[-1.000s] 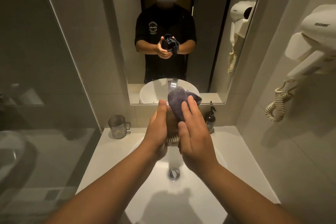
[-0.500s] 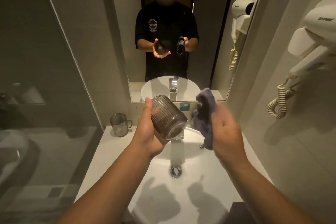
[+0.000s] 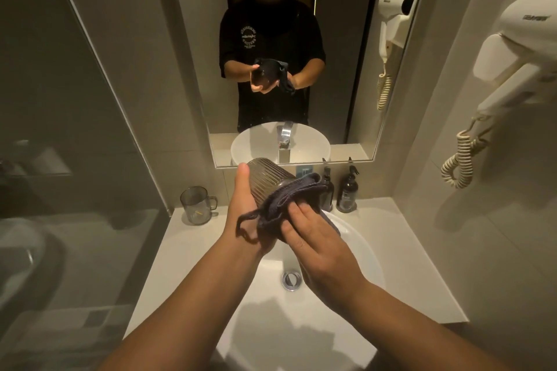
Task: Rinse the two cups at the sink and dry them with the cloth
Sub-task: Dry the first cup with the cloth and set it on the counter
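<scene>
A ribbed smoky-grey cup [image 3: 266, 178] is held tilted over the round white sink [image 3: 358, 253] by my left hand [image 3: 245, 202], thumb along its side. My right hand [image 3: 316, 238] presses a dark grey cloth [image 3: 280, 208] against the cup's lower end; a loop of the cloth hangs over my left wrist. A second clear cup [image 3: 197, 205] with a handle stands upright on the counter at the back left, apart from both hands.
Two dark pump bottles [image 3: 348, 190] stand at the back of the white counter [image 3: 422, 253], right of the tap. The drain [image 3: 291, 280] sits mid-basin. A mirror hangs above, a wall hair dryer [image 3: 512, 54] is on the right, and a glass partition [image 3: 75, 99] on the left.
Half a second ago my hands were apart, the cup bare in the left and the cloth bunched in the right. Now my right hand has brought the cloth back onto the cup.
</scene>
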Action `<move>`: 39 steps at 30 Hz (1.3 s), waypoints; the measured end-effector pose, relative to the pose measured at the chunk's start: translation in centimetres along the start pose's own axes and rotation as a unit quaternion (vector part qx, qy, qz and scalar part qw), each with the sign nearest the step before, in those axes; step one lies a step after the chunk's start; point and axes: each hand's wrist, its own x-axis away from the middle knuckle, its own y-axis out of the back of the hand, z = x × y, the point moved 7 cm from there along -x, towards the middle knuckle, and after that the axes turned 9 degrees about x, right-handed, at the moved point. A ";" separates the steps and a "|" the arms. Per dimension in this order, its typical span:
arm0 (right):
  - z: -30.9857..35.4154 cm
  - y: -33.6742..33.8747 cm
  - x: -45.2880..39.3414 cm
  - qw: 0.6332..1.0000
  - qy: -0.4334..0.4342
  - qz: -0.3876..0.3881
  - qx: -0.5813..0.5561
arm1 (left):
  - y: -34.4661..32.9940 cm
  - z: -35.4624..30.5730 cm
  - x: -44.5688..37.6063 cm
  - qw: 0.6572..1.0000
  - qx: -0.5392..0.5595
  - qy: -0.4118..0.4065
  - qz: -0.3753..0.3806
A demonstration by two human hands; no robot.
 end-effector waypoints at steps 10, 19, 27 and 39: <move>-5.8 -4.4 7.2 0.884 -0.210 0.389 -0.152 | 4.6 -3.0 -1.2 0.991 -0.039 -0.115 -0.061; -3.2 -3.2 13.5 0.758 -0.410 0.428 -0.273 | 9.5 -3.4 0.0 0.891 -0.347 -0.278 -0.093; 6.7 -6.4 18.3 0.794 -0.222 0.557 -0.105 | 12.6 -0.8 1.7 0.783 -0.551 -0.290 0.007; 10.0 -7.7 21.2 0.755 -0.238 0.611 -0.013 | 16.7 0.9 4.0 0.789 -0.570 -0.219 0.067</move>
